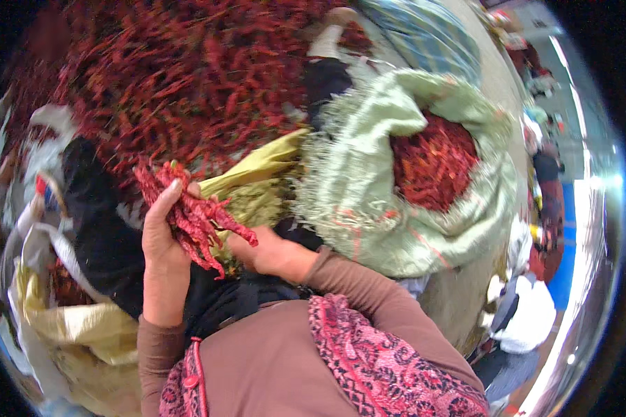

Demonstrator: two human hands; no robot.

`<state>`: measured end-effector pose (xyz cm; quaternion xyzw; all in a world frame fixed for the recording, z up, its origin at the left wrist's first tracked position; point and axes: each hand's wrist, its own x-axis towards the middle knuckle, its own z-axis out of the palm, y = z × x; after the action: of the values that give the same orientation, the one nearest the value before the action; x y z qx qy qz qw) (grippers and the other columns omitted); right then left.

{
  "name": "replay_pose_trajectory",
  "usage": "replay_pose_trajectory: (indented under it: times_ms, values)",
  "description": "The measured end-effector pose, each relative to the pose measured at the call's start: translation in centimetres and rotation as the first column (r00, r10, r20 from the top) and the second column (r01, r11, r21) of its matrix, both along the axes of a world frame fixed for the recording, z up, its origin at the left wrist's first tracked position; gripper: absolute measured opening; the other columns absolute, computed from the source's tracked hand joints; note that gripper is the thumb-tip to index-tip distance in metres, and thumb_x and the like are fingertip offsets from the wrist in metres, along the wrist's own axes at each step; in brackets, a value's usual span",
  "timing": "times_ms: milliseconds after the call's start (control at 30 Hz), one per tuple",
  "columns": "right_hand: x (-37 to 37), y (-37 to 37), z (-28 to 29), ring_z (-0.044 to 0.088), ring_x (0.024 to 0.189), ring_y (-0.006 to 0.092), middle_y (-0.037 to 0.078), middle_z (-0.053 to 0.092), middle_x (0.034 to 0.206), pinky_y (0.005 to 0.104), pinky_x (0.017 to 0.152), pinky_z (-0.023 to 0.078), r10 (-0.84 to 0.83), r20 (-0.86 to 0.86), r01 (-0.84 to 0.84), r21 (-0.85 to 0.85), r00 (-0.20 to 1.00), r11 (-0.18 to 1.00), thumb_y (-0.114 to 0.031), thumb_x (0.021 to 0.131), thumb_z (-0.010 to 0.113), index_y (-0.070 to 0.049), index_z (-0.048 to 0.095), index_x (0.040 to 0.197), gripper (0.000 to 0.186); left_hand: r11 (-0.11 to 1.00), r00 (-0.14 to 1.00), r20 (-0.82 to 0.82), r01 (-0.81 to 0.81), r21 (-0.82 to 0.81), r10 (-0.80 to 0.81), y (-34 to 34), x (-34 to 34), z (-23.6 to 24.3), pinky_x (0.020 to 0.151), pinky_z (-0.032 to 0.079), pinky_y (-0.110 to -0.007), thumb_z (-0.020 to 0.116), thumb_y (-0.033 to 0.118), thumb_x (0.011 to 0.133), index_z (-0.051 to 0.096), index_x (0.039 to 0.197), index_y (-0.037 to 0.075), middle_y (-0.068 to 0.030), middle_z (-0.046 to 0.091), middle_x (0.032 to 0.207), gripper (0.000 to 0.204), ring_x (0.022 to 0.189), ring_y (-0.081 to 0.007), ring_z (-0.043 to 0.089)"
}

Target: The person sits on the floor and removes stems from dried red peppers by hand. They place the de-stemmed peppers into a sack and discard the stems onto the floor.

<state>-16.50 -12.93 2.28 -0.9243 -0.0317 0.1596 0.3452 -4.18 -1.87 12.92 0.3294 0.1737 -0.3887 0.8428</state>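
A bunch of wrinkled dried red chillies (195,221) is gripped in my left hand (165,208), the thumb pressed over it and the tips sticking out to the right. My right hand (264,251) is just beside the lower end of that bunch, its back toward me. Its fingers are hidden, so whether they hold anything cannot be seen. Beneath both hands lies a yellow sack (257,167) with yellowish-green contents. Beyond it spreads a large heap of red chillies (188,76).
A pale green woven sack (355,187) with a frayed edge stands open on my right, chillies inside. Another yellowish sack (90,330) is at the lower left. Striped blue-green sacking (431,35) lies at the far right. A person in white (528,316) is farther right.
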Motion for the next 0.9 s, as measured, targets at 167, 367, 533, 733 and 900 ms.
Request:
replay_pose_trajectory:
  times_ms: [167,367,533,733,900]
  values:
    - [0.2,0.2,-0.6,0.064,0.077,0.0329,0.015,0.063,0.086,0.0443,0.065,0.051,0.015,-0.053,-0.013,0.050,0.998,0.999,-0.024,0.080,0.056,-0.012,0.053,0.111,0.033,0.838,0.852,0.100,0.524,-0.152,-0.514,-15.6,-5.4,8.4,0.063,0.051,-0.028,0.064,0.028,0.086,0.061,0.091,0.011,-0.0006,0.061,0.079,0.018,0.066,-0.0106,0.059]
    - [-0.9,-1.2,-0.5,0.064,0.076,0.0334,0.015,0.063,0.083,0.0440,0.064,0.051,-0.011,-0.107,0.018,0.067,0.994,0.998,-0.021,0.080,0.056,-0.010,0.056,0.106,0.028,0.685,0.685,0.030,0.729,-0.007,-0.728,-23.1,-12.3,3.7,0.103,0.033,-0.052,0.065,0.049,0.081,0.039,0.136,0.003,-0.0166,0.045,0.131,0.075,0.123,-0.0239,0.041]
    - [-0.6,-1.6,-0.6,0.064,0.075,0.0338,0.015,0.063,0.080,0.0437,0.064,0.051,0.017,-0.127,-0.006,0.089,0.992,0.996,-0.019,0.080,0.055,-0.009,0.058,0.101,0.024,0.715,0.691,0.249,0.699,0.005,-0.678,-19.0,-12.0,0.3,0.102,0.039,-0.041,0.059,0.012,0.086,0.043,0.129,-0.007,-0.0190,0.050,0.124,0.050,0.119,-0.0258,0.047]
    - [0.2,-2.2,-0.3,0.064,0.075,0.0343,0.015,0.064,0.077,0.0434,0.064,0.051,0.093,-0.237,-0.087,0.038,0.967,0.996,-0.016,0.080,0.055,-0.007,0.061,0.096,0.020,0.732,0.714,0.242,0.681,-0.025,-0.656,-10.0,-7.3,0.2,0.074,0.057,-0.035,0.056,0.004,0.085,0.059,0.105,-0.004,-0.0135,0.063,0.096,0.022,0.088,-0.0214,0.063]
    - [0.1,-1.8,0.9,0.061,0.074,0.0394,0.021,0.060,0.072,0.0470,0.062,0.049,0.057,-0.188,-0.067,-0.049,0.981,0.997,-0.012,0.074,0.054,-0.004,0.061,0.078,0.012,0.876,0.934,0.245,0.122,0.466,-0.261,2.5,-1.8,-6.0,0.070,0.057,-0.033,0.055,0.001,0.083,0.061,0.097,-0.004,-0.0098,0.064,0.087,0.016,0.073,-0.0150,0.062]
